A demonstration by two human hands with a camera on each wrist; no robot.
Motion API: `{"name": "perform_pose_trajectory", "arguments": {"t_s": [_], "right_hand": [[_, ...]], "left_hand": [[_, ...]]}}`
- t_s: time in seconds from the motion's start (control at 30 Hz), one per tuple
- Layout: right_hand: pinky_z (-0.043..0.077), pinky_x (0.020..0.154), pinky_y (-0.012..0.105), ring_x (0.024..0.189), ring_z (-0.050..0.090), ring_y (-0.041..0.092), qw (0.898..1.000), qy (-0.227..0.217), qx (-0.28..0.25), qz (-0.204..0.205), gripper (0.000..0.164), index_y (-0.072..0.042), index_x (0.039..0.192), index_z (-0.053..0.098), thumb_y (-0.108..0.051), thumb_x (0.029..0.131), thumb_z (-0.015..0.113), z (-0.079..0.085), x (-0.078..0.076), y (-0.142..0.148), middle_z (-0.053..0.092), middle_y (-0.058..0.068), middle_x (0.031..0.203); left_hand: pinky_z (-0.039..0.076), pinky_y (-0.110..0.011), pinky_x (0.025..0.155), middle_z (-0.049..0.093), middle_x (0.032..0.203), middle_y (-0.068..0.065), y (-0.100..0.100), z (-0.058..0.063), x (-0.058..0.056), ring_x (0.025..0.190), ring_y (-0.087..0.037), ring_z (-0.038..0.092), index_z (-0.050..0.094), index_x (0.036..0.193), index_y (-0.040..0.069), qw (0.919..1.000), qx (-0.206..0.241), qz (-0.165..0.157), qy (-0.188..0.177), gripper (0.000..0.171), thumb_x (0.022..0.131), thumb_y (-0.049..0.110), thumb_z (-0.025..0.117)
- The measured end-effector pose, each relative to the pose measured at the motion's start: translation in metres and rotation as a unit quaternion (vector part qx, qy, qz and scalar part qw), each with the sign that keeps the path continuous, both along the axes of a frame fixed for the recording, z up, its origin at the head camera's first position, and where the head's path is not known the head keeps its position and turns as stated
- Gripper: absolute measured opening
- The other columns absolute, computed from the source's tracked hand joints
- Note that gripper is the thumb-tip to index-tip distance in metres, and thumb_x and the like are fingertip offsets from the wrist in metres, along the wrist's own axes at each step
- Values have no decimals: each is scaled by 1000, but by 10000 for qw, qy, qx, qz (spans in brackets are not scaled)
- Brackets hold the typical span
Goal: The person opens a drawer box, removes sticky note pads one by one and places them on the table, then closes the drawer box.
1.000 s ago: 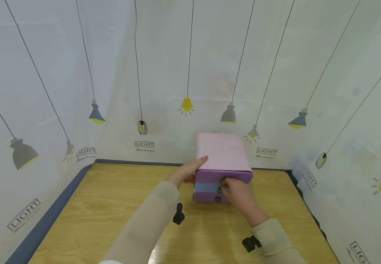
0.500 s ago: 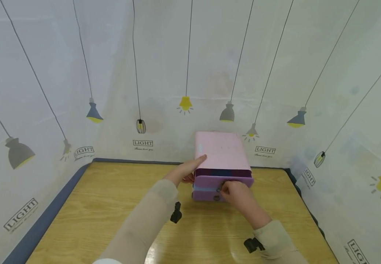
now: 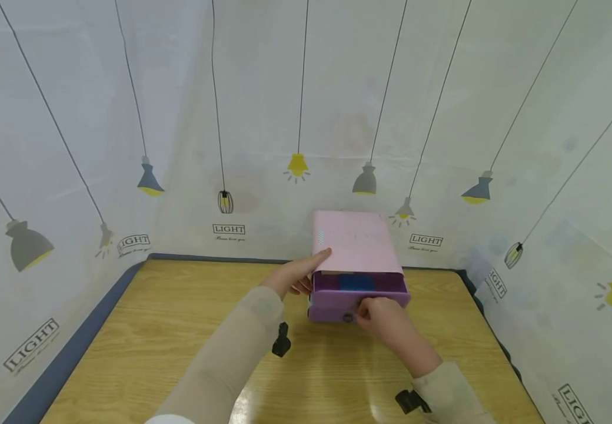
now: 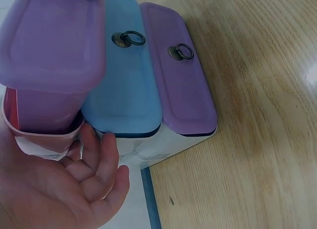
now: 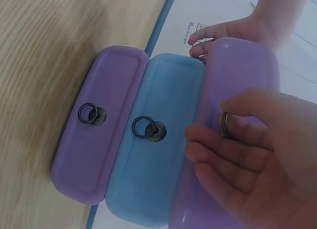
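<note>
A small drawer cabinet with a pale pink top (image 3: 356, 241) stands at the back of the table. Its top purple drawer (image 4: 54, 40) is pulled partway out, and a dark blue patch (image 3: 356, 282) shows inside. My right hand (image 3: 382, 315) pinches that drawer's metal ring pull (image 5: 225, 124) between thumb and fingers. On the cabinet's left side rests my left hand (image 3: 298, 277), thumb on the top and loosely bent fingers against the side wall. Below, the blue drawer (image 5: 153, 174) and the bottom purple drawer (image 5: 99, 144) are closed, their ring pulls hanging free.
The wood-grain table (image 3: 205, 318) extends in front of the cabinet and to both sides. Behind it hangs a pale cloth (image 3: 263, 118) printed with lamps, close to the cabinet's back. A dark blue strip (image 3: 221, 259) runs along the table's far edge.
My right hand has drawn the top purple drawer out toward me, uncovering its inside with the blue patch. My left hand has kept its place on the cabinet.
</note>
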State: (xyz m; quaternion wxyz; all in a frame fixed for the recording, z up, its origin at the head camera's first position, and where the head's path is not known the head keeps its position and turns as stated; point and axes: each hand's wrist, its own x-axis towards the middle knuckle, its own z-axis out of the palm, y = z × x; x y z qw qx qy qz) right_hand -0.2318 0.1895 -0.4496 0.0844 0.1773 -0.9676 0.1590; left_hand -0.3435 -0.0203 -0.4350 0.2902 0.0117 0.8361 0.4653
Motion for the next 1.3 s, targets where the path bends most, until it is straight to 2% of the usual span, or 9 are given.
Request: {"name": "perform_pose_trajectory", "arguments": {"t_s": [0.2,0.57,0.87,1.07,1.3], "right_hand": [[44,55,26,57,45,7,10000,-44,-3,80,18,-11,69,61,-7,82,73,-2,7,1,55,-6,64],[48,55,25,58,51,6,10000,-73,46,-3,12,-11,72,67,-9,81,74,-3,22,1,60,-7,65],[45,52,22,54,47,5,9998,113,-37,140,15,-11,68,65,-6,80,73,0,35,-1,58,-7,62],[47,52,23,55,53,7,9998,175,-50,54,11,-12,70,67,-7,77,74,-4,41,1,61,-7,63],[49,54,23,57,58,9,9995,296,-39,118,9,-10,71,68,-6,75,75,-8,47,1,64,-4,65]], "left_hand": [[44,-51,93,61,107,-21,0,0,1,100,-36,61,44,144,7,10000,20,-30,9,99,83,84,35],[45,-50,91,60,110,-21,1,3,5,99,-34,61,42,146,9,10000,-12,-25,36,98,84,83,34],[46,-50,89,61,108,-20,1,1,4,96,-33,61,48,141,8,9999,-1,94,64,98,82,84,36],[45,-51,91,60,112,-21,1,2,7,102,-36,60,47,141,6,10000,41,39,78,97,84,83,33],[45,-49,90,60,107,-18,2,3,10,103,-36,59,52,135,7,9997,-31,195,150,95,83,84,33]]}}
